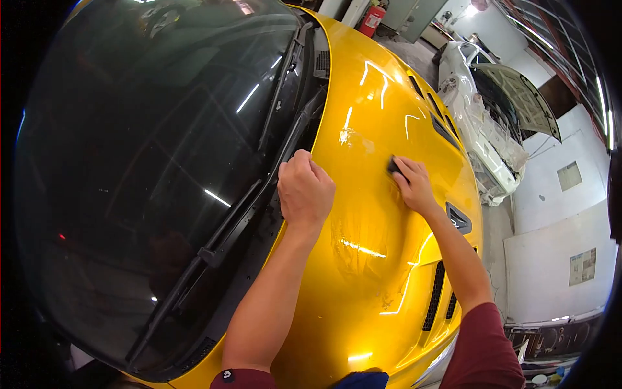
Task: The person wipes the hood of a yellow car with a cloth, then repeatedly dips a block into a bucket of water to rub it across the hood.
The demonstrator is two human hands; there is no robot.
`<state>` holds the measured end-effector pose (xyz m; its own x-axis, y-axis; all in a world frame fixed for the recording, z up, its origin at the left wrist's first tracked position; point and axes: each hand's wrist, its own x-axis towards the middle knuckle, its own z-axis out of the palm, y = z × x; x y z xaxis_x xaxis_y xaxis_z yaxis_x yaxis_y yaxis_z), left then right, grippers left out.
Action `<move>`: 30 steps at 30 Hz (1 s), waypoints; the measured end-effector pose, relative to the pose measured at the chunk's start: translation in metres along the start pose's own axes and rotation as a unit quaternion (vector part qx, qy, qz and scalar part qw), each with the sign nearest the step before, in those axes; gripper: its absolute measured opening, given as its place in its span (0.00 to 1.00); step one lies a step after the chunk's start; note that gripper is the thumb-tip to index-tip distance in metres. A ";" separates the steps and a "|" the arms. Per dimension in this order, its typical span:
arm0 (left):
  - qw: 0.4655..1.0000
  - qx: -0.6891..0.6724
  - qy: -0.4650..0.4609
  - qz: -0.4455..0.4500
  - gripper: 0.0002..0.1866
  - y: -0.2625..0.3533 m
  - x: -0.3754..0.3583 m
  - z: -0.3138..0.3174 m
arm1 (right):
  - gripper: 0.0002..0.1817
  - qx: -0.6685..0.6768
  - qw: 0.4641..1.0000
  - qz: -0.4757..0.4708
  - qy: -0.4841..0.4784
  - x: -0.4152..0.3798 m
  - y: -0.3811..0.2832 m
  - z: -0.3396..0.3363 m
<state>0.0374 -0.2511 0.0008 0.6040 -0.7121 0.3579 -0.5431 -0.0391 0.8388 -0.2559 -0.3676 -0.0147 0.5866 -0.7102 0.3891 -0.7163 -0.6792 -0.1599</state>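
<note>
A glossy yellow car hood point(363, 214) fills the middle, with smeary, wet-looking patches and bright light reflections on it. My right hand point(413, 185) holds a small black block point(394, 166) against the hood, right of its centre line. Near the hood's windshield edge is my left hand point(306, 188), curled into a fist; whether anything is inside it is hidden. Black vents point(434, 295) are set into the hood on the right side.
The dark windshield point(155, 162) with black wipers point(214, 253) lies at the left. Behind the hood are a red fire extinguisher point(372, 21) and a white car point(483, 149) with its hood raised. Something dark blue point(364, 380) shows at the bottom edge.
</note>
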 end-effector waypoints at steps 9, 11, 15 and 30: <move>1.000 0.004 0.013 0.005 0.05 -0.001 0.000 0.001 | 0.21 -0.004 1.000 -0.001 -0.014 -0.015 -0.001 -0.011; 1.000 0.003 0.018 0.013 0.04 0.000 -0.003 0.000 | 0.21 -0.001 1.000 -0.009 -0.012 -0.005 -0.002 -0.002; 0.999 -0.001 0.035 0.042 0.03 -0.001 0.000 0.000 | 0.21 0.059 0.998 -0.003 0.014 0.065 -0.060 0.037; 0.998 -0.055 0.034 -0.024 0.04 -0.004 0.005 0.000 | 0.20 0.048 0.999 0.005 0.013 0.061 -0.105 0.048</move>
<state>0.0428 -0.2540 -0.0011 0.6683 -0.6614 0.3405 -0.4471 0.0087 0.8944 -0.1263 -0.3484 -0.0178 0.5684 -0.7133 0.4100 -0.6818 -0.6874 -0.2505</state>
